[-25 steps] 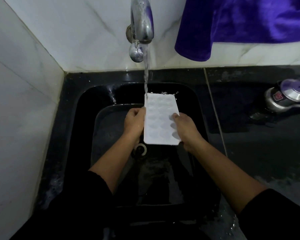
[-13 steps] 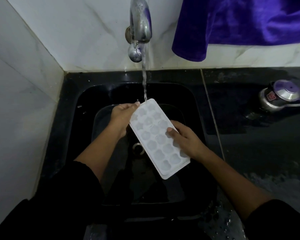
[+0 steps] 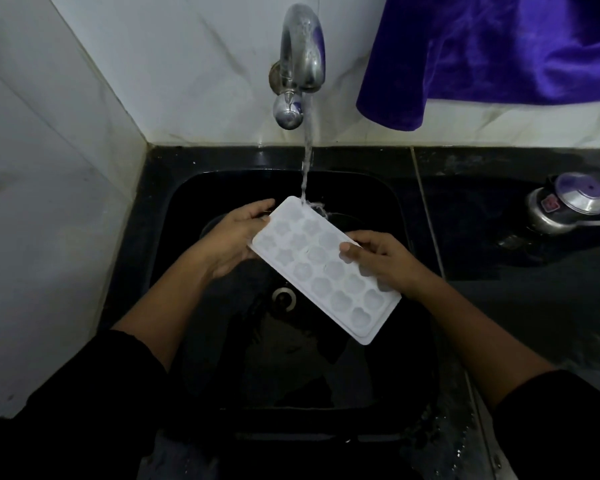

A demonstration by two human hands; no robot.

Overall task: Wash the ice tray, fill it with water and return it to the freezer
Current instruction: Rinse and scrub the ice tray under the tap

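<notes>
Ice tray (image 3: 326,268) up over sink (image 3: 174,209), slanted, far corner right under water stream (image 3: 307,161) from tap (image 3: 300,64). Left hand (image 3: 236,240) grips far end, fingers curled round edge. Right hand (image 3: 385,261) pinches long right edge, thumb on top among moulds. Near end hangs free, unsupported. Tray looks like thin white plastic: light, likely bendy, slick when wet (heavier and sloshy once filled). Best hold: rims on opposite sides, tray level. One-corner grip probably twists it and spills.
</notes>
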